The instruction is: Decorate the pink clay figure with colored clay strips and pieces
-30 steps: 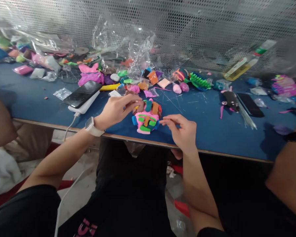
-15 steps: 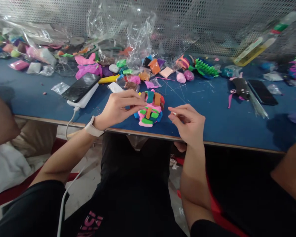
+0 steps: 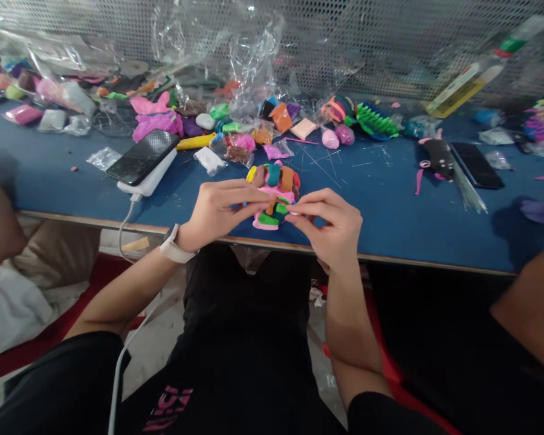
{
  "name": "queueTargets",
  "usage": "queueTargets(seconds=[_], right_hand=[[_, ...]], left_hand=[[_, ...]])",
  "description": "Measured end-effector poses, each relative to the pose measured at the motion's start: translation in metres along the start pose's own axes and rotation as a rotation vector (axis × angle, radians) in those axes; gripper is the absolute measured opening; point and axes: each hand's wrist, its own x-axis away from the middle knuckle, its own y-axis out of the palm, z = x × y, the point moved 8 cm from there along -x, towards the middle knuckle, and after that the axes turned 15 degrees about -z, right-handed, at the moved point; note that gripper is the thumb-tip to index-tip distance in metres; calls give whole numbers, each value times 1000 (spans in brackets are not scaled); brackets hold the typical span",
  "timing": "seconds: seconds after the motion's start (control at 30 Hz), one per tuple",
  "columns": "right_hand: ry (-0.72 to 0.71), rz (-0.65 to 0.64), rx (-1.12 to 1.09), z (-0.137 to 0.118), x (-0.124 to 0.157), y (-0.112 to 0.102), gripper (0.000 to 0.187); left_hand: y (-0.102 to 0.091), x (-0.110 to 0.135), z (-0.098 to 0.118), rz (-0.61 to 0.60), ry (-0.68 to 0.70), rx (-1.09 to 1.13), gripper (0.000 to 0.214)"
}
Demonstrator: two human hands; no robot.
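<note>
A small clay model (image 3: 275, 192) made of pink, green, orange, brown and blue strips sits on the blue table (image 3: 390, 211) near its front edge. My left hand (image 3: 222, 208), with a white watch on the wrist, is closed in a pinch against the model's left side. My right hand (image 3: 333, 223) is closed too, its fingertips pinched at the model's lower right, on a tiny pale bit that I cannot make out. Both hands touch or almost touch the model.
A black phone (image 3: 142, 156) lies on a white power bank with a cable hanging over the edge. Clay pieces, plastic bags (image 3: 236, 54) and other clay figures crowd the table's back. A second phone (image 3: 476, 164) lies at the right. Other people's arms show at both sides.
My right hand has moved left from open table to the model's lower right. My left hand has stayed at the model's left side. The camera has tilted slightly.
</note>
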Motion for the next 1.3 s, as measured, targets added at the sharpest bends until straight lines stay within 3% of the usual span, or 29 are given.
queueTargets(seconds=[0.23,0.4,0.6,0.73,0.93,1.1,1.2,1.3], right_hand=[[-126,167,31,-35,1,7,27],[-235,134,70,-45,0,9,28],[-202,174,138,-41,-4,8,12],[-57,71,247,-23,-10,9,4],[-56,-190,254,-5,-47,15,16],[-107,-361,232,14,-114,12,26],[-147,-360,234,37,-146,9,27],[-127,-288,254,68,-156,11,30]], left_hand=[[22,3,4,21,-247,590,34],[19,3,3,-11,-251,680,39],[21,1,3,-21,-246,698,36],[21,-1,2,-8,-234,659,37],[4,-8,-6,-10,-241,480,43],[-20,-37,-36,14,-199,304,53],[-22,-65,-72,-12,-149,249,55],[-19,-82,-109,40,-114,176,53]])
